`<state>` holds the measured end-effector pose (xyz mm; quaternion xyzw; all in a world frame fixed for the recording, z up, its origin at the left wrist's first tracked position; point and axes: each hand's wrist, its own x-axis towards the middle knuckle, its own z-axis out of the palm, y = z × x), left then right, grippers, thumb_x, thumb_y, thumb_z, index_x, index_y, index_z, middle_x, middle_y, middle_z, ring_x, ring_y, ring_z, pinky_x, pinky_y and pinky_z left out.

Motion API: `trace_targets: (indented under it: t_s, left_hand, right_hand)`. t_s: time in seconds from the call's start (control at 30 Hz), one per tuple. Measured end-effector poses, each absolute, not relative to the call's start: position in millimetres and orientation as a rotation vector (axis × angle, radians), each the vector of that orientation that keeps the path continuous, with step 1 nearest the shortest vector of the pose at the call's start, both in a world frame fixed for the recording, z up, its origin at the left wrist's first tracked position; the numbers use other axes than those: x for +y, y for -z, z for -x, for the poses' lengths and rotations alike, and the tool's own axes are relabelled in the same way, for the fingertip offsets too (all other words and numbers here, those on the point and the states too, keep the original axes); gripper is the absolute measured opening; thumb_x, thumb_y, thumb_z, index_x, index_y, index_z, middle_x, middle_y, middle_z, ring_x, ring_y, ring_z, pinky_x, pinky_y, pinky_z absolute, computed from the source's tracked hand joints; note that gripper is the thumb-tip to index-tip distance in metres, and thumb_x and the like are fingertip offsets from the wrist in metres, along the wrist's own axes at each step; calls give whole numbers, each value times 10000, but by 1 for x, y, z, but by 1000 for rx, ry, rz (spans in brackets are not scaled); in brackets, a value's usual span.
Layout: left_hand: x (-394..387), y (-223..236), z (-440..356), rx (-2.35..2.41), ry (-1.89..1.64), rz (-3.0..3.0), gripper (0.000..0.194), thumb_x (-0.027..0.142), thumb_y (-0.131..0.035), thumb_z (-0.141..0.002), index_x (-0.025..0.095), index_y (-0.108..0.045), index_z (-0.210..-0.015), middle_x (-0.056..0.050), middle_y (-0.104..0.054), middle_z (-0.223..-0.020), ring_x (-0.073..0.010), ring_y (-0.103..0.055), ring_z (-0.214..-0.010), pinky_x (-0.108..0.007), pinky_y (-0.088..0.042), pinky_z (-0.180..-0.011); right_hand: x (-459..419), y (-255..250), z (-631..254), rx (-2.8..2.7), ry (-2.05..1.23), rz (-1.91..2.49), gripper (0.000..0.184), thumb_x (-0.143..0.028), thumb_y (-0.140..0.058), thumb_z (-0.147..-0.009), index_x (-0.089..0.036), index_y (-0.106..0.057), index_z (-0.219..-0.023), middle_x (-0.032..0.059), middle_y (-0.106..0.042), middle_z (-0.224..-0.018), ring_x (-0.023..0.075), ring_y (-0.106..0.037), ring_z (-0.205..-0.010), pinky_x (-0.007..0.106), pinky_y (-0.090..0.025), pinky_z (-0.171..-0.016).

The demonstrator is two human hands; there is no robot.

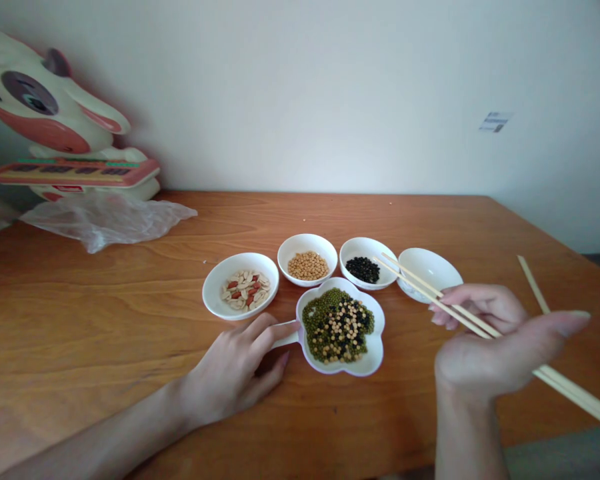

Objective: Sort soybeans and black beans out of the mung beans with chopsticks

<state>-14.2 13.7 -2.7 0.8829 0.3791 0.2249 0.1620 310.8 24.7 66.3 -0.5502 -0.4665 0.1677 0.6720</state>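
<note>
My left hand (240, 367) is closed at the short handle (286, 338) of a white flower-shaped dish (377, 353). Green mung beans (325, 307), black beans and yellow soybeans lie mixed in that dish. In my right hand (485, 347) is a pair of wooden chopsticks (430, 293), pointing left, their tips over the bowl of black beans (363, 269). Another pale stick (533, 283) shows behind my right thumb; whether I hold it I cannot tell. Behind the dish stand bowls of peanuts (245, 291) and soybeans (307, 266).
A fourth white bowl (433, 267), with no beans visible inside, stands at the right end of the row. A crumpled clear plastic bag (115, 220) lies back left, before a cow-shaped toy keyboard (75, 173). The wooden table (105, 313) meets a white wall (300, 100) bearing a small label (495, 122).
</note>
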Motion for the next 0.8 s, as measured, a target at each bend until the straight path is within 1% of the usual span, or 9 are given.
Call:
trace_targets:
  t_s: [0.03,0.1,0.2,0.3,0.4,0.47,0.57,0.67,0.8]
  left_hand:
    - [14,3,14,1084,-637,-2521,543,189,-591,-1035,302,-455,-1548,-86,-694,-1215,-233,-744,-1019,-411,-669,-896]
    - [14,3,14,1086,-621,-2520,551,191,-588,-1040,310,-442,-1557,-85,-690,-1220,-234,-741,-1025,-417,-665,-902]
    - [13,3,14,1084,-619,-2515,547,186,-588,-1038,314,-444,-1551,-82,-688,-1234,-228,-740,-1027,-401,-663,-903]
    - [13,4,14,1080,-624,-2514,530,183,-581,-1042,309,-452,-1540,-79,-690,-1236,-225,-741,-1028,-403,-663,-919]
    - [13,5,15,1090,-613,-2510,534,195,-577,-1052,310,-440,-1556,-82,-686,-1245,-226,-741,-1027,-414,-663,-930]
    - [13,5,16,1097,-593,-2505,538,201,-578,-1057,317,-437,-1563,-80,-682,-1248,-226,-739,-1027,-412,-661,-922]
    - [13,4,16,1111,-569,-2501,540,206,-581,-1058,328,-435,-1563,-69,-681,-1215,-220,-738,-989,-400,-657,-881]
    - [12,2,16,1111,-581,-2495,544,204,-588,-1052,332,-437,-1559,-61,-676,-1199,-207,-736,-961,-374,-649,-850]
    - [12,0,16,1107,-601,-2502,540,205,-602,-1047,321,-447,-1551,-59,-672,-1194,-201,-737,-959,-359,-642,-851]
  right_hand:
    - [22,-69,-307,-965,-314,1234,782,-778,-180,-1028,-244,-631,-679,52,-578,-566,202,-556,-528,344,-374,-517]
    - [17,-73,-301,-954,-336,1226,782,-757,-217,-1044,-240,-642,-638,51,-583,-537,196,-558,-521,340,-389,-521]
    - [13,-73,-297,-1048,-414,1250,837,-786,-203,-1030,-234,-648,-586,61,-598,-519,189,-553,-493,334,-396,-498]
    - [16,-66,-295,-1251,-544,1228,902,-877,-205,-972,-221,-657,-549,69,-604,-510,181,-552,-466,327,-399,-464]
    - [22,-59,-289,-1215,-681,1242,890,-830,-158,-1015,-220,-626,-567,53,-584,-522,168,-525,-493,317,-398,-491]
    - [25,-54,-287,-1274,-788,1256,888,-828,-142,-1021,-217,-623,-593,42,-567,-530,162,-510,-515,313,-387,-513]
    - [25,-50,-293,-1380,-907,1285,905,-839,-113,-1015,-212,-635,-624,43,-584,-559,164,-524,-552,315,-398,-551]
    - [23,-52,-306,-1360,-876,1294,919,-858,-106,-1001,-216,-637,-612,44,-587,-551,165,-524,-545,313,-405,-543]
    - [18,-57,-314,-1310,-806,1279,911,-861,-131,-1001,-221,-630,-586,42,-568,-532,166,-511,-529,316,-399,-524]
